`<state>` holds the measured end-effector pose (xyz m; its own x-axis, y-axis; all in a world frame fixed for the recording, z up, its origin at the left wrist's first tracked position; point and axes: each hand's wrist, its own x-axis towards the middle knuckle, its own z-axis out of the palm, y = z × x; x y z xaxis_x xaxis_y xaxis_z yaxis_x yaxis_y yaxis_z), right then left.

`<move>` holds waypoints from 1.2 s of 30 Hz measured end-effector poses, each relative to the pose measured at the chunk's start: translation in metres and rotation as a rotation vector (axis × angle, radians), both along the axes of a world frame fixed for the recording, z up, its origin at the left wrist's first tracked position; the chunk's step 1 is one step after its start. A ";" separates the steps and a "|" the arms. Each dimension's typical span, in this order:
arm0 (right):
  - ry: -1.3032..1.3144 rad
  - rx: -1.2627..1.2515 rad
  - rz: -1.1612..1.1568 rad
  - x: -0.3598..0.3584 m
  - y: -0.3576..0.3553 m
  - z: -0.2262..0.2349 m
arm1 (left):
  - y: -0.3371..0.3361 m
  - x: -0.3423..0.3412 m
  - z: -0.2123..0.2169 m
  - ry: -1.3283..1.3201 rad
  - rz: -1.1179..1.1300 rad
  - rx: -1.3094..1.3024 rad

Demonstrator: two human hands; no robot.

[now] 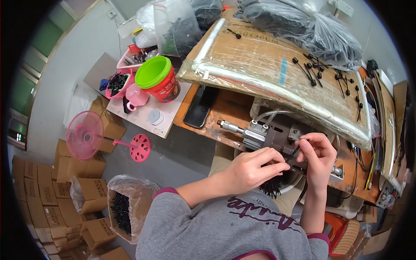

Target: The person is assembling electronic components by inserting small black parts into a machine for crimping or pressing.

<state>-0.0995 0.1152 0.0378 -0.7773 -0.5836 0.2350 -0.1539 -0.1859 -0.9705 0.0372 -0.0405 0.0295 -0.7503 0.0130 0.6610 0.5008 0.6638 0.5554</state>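
Note:
My left hand (253,169) pinches a thin black cable-tie-like part (294,154) just in front of a small grey pneumatic press (271,134) mounted under the bench edge. My right hand (318,156) holds the other end of the same black part with thumb and fingers, right beside the press block. Below both hands a white bowl (289,185) holds a bunch of black parts (272,187). Several more black parts (314,69) lie on the plastic-wrapped cardboard board (260,56) above.
A black phone (200,107) lies on the wooden bench. A red tub with a green lid (157,79), a pink cup and pink trays stand to the left. Clear bags of black parts (303,24) sit at the back. A pink fan (86,135), cardboard boxes and an open bag are on the floor.

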 end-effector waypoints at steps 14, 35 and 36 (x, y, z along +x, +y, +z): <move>0.075 0.058 -0.024 0.003 -0.006 0.008 | -0.002 -0.009 0.003 0.003 0.044 -0.043; -0.062 0.504 0.271 -0.005 0.051 -0.003 | -0.049 -0.079 0.031 0.173 0.167 -0.140; 0.106 0.588 0.276 0.000 0.051 -0.005 | -0.056 -0.103 0.035 0.210 0.230 -0.202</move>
